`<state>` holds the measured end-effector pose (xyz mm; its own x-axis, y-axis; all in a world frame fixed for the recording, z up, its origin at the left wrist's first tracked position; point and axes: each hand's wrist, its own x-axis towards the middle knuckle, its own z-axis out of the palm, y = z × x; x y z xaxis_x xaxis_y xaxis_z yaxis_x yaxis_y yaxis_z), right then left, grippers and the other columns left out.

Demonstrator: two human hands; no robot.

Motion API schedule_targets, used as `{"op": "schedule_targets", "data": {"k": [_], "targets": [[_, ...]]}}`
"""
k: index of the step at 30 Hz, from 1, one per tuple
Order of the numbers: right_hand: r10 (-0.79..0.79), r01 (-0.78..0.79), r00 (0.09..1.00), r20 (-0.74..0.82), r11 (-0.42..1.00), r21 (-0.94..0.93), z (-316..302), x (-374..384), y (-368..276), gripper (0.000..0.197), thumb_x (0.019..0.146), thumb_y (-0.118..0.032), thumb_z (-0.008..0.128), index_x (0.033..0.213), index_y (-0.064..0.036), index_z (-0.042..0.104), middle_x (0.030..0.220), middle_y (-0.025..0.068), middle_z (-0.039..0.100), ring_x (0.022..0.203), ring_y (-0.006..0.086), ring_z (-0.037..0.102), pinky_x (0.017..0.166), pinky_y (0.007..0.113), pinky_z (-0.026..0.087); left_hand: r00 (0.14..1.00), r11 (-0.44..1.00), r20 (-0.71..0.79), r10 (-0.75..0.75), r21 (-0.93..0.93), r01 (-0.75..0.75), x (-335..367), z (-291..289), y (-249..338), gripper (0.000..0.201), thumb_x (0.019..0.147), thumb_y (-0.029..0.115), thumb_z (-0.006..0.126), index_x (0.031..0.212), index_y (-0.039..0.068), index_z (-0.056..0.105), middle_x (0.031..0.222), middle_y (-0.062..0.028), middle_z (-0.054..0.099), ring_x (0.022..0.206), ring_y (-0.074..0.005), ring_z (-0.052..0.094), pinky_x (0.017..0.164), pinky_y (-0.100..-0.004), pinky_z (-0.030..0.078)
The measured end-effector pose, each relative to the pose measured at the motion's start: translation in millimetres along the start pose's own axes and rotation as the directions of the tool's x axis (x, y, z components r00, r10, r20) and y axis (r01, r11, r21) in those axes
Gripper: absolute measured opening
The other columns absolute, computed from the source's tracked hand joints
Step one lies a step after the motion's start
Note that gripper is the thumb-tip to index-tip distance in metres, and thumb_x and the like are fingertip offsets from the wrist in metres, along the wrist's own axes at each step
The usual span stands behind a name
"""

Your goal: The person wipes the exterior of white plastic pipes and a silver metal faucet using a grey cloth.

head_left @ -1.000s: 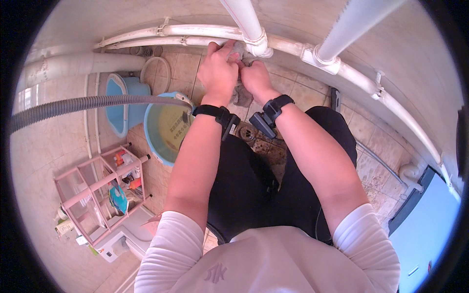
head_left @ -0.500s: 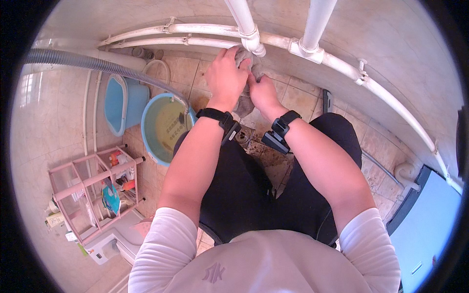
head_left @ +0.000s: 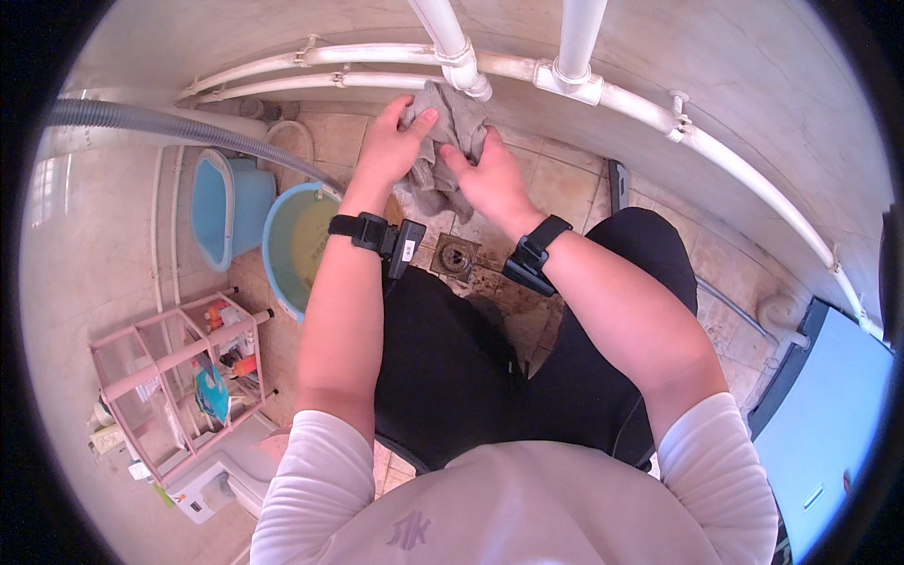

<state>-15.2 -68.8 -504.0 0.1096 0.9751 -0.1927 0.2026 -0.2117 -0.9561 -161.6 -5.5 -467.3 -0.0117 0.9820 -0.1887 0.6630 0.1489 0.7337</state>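
Note:
A crumpled grey-brown cloth point(head_left: 440, 155) hangs between my hands, just below the elbow of a white pipe point(head_left: 461, 73). My left hand point(head_left: 388, 146) grips its left side, with the thumb over the front. From the right, my right hand point(head_left: 492, 184) holds it, thumb pressed on the cloth and fingers partly hidden behind it. The lower folds droop above the tiled floor. Nearer to me, between my wrists, a square floor drain point(head_left: 457, 256) shows, with dark dirt on the tiles around it.
Left of my left forearm stands a round blue basin point(head_left: 282, 226) of yellowish water, with a blue bucket point(head_left: 231, 207) beyond. A grey corrugated hose point(head_left: 198, 134) crosses above them. A pink rack point(head_left: 179, 377) is nearer left; white pipes point(head_left: 386, 56) run along the wall; a blue panel point(head_left: 824, 443) stands right.
My hands have moved apart, the left one going left, and the cloth is now spread wider between them. The floor drain shows more fully.

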Motion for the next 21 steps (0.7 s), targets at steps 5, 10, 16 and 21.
{"op": "schedule_targets", "data": {"k": [5, 10, 16, 21], "targets": [[-0.153, 0.145, 0.987, 0.049, 0.979, 0.147, -1, -11, -11, 0.057, 0.090, -0.027, 0.068, 0.127, 0.0087, 0.043, 0.098, 0.0291, 0.068, 0.093, 0.0449, 0.067, 0.082, 0.046, 0.054, 0.932, 0.955, -0.227, 0.281, -0.025, -0.294, 1, 6, 13, 0.040, 0.092, 0.025, 0.067, 0.129, 0.011, 0.060, 0.115, -0.0203, 0.066, 0.105, -0.0345, 0.064, 0.090, -0.0411, 0.050], [-0.179, 0.175, 0.984, 0.003, 0.970, 0.170, 5, -7, -3, 0.053, 0.092, -0.023, 0.066, 0.126, 0.0104, 0.042, 0.093, 0.0303, 0.067, 0.089, 0.0460, 0.067, 0.077, 0.047, 0.054, 0.825, 0.794, -0.179, 0.536, 0.437, -0.422, -5, 13, 25, 0.039, 0.090, 0.012, 0.060, 0.128, 0.020, 0.062, 0.130, -0.0019, 0.063, 0.104, -0.0370, 0.062, 0.088, -0.0460, 0.050], [-0.040, 0.040, 0.999, -0.010, 0.998, 0.039, 1, 0, -12, 0.042, 0.094, -0.023, 0.062, 0.118, 0.0081, 0.047, 0.090, 0.0342, 0.065, 0.090, 0.0505, 0.063, 0.076, 0.051, 0.051, 0.811, 0.712, -0.096, 0.577, 0.546, -0.442, -10, 16, 31, 0.034, 0.089, 0.014, 0.058, 0.122, 0.018, 0.065, 0.128, -0.0026, 0.063, 0.097, -0.0376, 0.062, 0.083, -0.0505, 0.050], [-0.098, 0.100, 0.993, -0.063, 0.995, 0.023, 8, 1, -16, 0.034, 0.093, -0.020, 0.061, 0.109, 0.0077, 0.051, 0.088, 0.0334, 0.064, 0.088, 0.0521, 0.062, 0.076, 0.053, 0.050, 0.853, 0.703, -0.010, 0.522, 0.571, -0.424, 2, 17, 25, 0.037, 0.086, 0.011, 0.055, 0.120, 0.018, 0.068, 0.130, 0.0011, 0.064, 0.093, -0.0339, 0.064, 0.080, -0.0450, 0.054]]}}
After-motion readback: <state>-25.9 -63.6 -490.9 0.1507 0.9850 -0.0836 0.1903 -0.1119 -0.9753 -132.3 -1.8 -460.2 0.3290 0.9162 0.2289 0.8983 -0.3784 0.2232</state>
